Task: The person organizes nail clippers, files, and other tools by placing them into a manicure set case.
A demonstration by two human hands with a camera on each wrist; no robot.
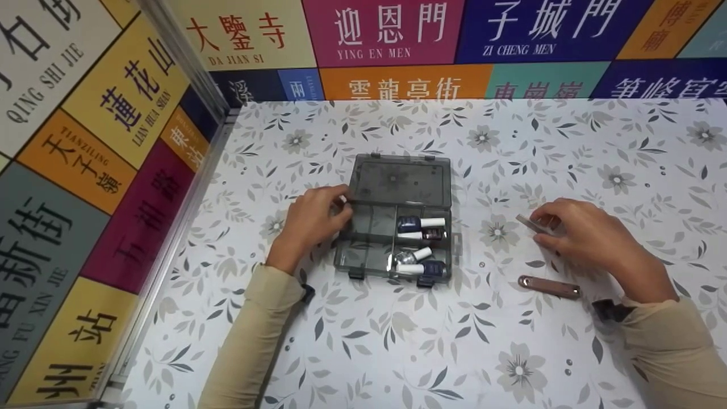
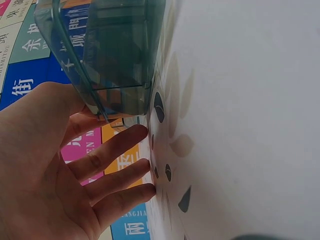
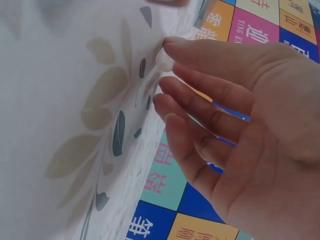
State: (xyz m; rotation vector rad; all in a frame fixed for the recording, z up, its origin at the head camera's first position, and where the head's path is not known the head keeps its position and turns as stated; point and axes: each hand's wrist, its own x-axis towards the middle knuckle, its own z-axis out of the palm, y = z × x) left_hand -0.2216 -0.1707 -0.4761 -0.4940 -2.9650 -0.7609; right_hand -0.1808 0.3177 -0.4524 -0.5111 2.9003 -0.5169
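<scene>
A translucent grey plastic organizer box (image 1: 366,250) lies with its lid (image 1: 400,182) folded back. Its right-hand compartments hold several nail polish bottles (image 1: 410,224) with white caps. My left hand (image 1: 312,218) touches the box's left side with thumb and index finger; in the left wrist view the other fingers (image 2: 120,147) are spread loosely by the table. Right of the box, my right hand (image 1: 585,233) pinches a small, flat, pale strip (image 1: 528,222) just over the table. Only a whitish end (image 3: 164,61) shows in the right wrist view. A rose-brown nail clipper (image 1: 549,287) lies below that hand.
The box and clipper lie on a white table covering (image 1: 488,363) with a leaf and flower print. Coloured panels with lettering (image 1: 386,34) rise at the back and along the left side. A latch (image 1: 457,243) sticks out from the box's right side.
</scene>
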